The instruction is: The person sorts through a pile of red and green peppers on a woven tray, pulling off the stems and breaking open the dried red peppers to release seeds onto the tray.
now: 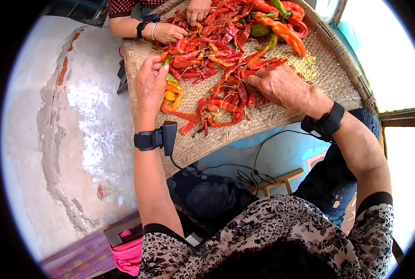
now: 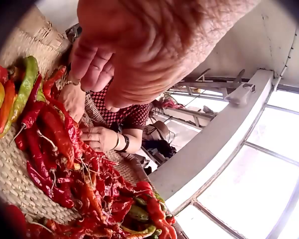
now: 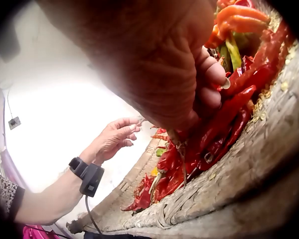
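My right hand (image 1: 282,88) reaches down into the heap of red chili peppers (image 1: 230,88). Its curled fingers grip a red chili pepper (image 3: 209,127), as the right wrist view shows; the palm hides part of it. My left hand (image 1: 150,86) is over the left edge of the woven tray (image 1: 195,145), its fingers loosely bent and apart from the heap. Nearest to it lie yellow-orange peppers (image 1: 174,97). The right wrist view shows this left hand (image 3: 114,139) raised above the rim.
Across the tray, another person's hands (image 1: 168,33) work in the heap. Larger orange and green peppers (image 1: 282,30) lie at the far right, beside scattered pale seeds (image 1: 307,65). A cable (image 1: 226,165) runs below the tray near a wooden stool (image 1: 282,179). A whitewashed wall (image 1: 100,107) stands left.
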